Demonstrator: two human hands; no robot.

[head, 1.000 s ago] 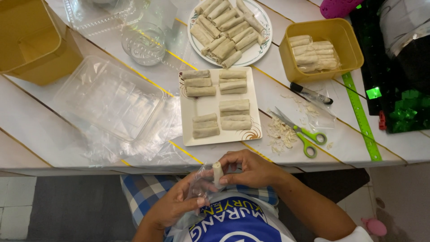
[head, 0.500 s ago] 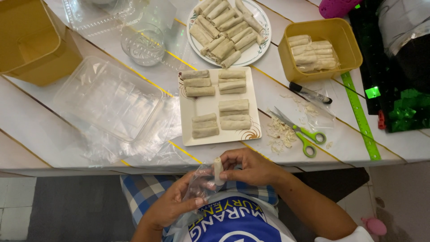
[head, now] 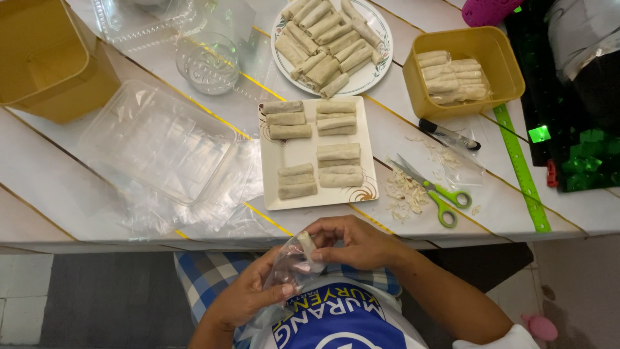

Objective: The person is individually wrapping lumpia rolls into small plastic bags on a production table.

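Observation:
My left hand (head: 248, 294) holds a small clear plastic bag (head: 287, 266) open in my lap, below the table's front edge. My right hand (head: 352, 242) pinches a pale spring roll (head: 305, 243) by its upper end, and the roll's lower part sits inside the bag's mouth. Just beyond my hands, a square white plate (head: 303, 152) carries four small groups of the same rolls.
A round plate (head: 381, 29) piled with rolls and a yellow tub (head: 416, 81) of rolls sit farther back. Green-handled scissors (head: 439, 194), a black marker (head: 449, 134), a green ruler (head: 520, 168), clear plastic trays (head: 155, 139), a glass bowl (head: 208, 61) and a big yellow container (head: 45, 58) surround them.
The roll has gone lower and tilted into the bag's mouth. My right hand's fingers have closed in over its top. My left hand stays on the bag.

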